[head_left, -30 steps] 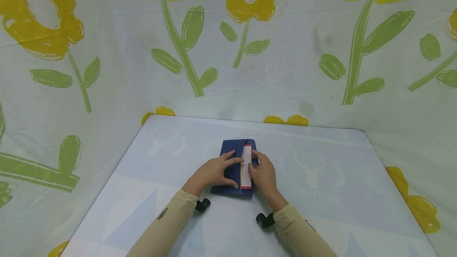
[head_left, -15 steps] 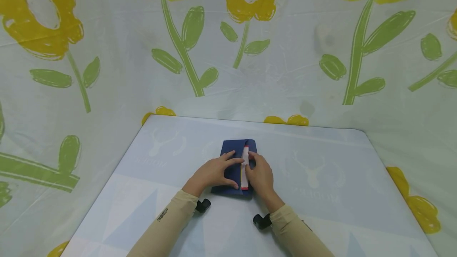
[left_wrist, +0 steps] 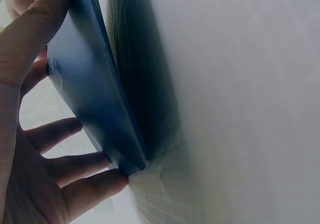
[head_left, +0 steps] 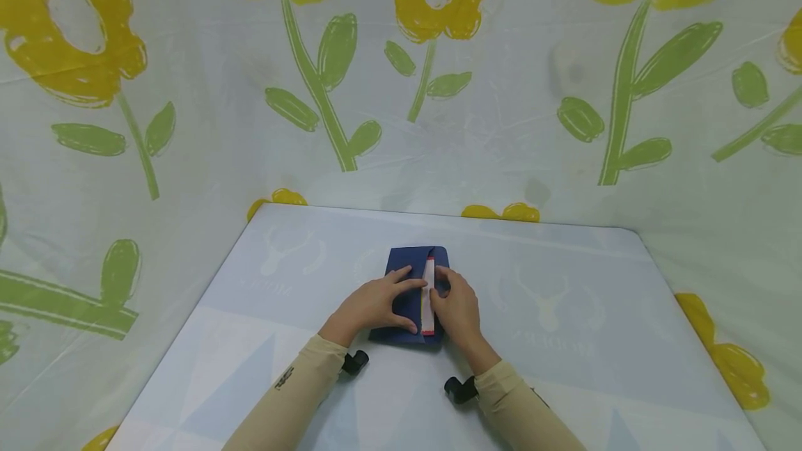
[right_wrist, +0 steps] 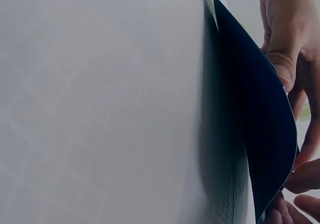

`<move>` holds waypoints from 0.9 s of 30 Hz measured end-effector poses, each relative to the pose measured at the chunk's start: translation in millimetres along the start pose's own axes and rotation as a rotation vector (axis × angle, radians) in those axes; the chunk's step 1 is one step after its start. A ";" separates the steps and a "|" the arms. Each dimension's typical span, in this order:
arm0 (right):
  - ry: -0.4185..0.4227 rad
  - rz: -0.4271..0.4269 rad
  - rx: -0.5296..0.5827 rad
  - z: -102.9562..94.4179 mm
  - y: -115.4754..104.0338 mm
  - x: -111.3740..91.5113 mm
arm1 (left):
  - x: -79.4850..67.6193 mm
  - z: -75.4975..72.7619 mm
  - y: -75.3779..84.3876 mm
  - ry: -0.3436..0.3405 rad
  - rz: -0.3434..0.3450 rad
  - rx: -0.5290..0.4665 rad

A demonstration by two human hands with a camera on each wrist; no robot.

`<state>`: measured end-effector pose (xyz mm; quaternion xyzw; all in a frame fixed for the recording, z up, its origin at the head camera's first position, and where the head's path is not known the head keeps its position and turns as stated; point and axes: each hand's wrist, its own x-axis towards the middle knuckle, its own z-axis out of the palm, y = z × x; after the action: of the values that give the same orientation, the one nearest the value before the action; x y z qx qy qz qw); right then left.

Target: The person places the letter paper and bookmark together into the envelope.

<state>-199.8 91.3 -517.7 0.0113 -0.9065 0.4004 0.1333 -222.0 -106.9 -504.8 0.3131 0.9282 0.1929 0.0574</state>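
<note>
A dark blue envelope (head_left: 409, 257) lies on the table, its opening facing right. From the opening a narrow white card (head_left: 429, 298) with red ends shows as an upright strip. My left hand (head_left: 374, 301) rests spread over the envelope's front, index fingertip at the strip and thumb near the lower edge. At the strip's right side, my right hand (head_left: 459, 308) pinches the card between thumb and curled fingers. The left wrist view shows the envelope (left_wrist: 95, 84) low along its near edge. A curved blue flap (right_wrist: 265, 119) stands tilted in the right wrist view.
The pale blue patterned table (head_left: 551, 381) spreads around both hands. Behind it and at its sides hangs a curtain (head_left: 489, 152) printed with yellow flowers. A black wrist camera (head_left: 460, 390) sits under the right forearm, with another (head_left: 356, 362) under the left.
My right hand has moved slightly left, and the white strip showing at the envelope's opening has become narrower. My left hand has stayed in place on the envelope.
</note>
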 end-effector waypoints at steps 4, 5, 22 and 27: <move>-0.022 0.010 0.013 1.5 0.0 0.4 | 0.4 0.4 -0.6 0.002 0.001 0.002; -0.027 0.013 0.016 2.1 0.0 0.5 | 0.6 0.5 -0.8 0.003 0.001 0.002; -0.040 -0.005 0.056 7.0 -7.7 0.1 | 1.1 3.9 -4.0 0.019 0.025 0.002; -0.040 -0.004 0.058 8.4 -6.7 0.2 | 1.2 4.1 -4.1 0.021 0.025 0.002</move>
<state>-201.1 80.6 -518.2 0.0247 -0.8969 0.4261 0.1156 -224.2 -107.8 -510.2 0.3225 0.9250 0.1958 0.0451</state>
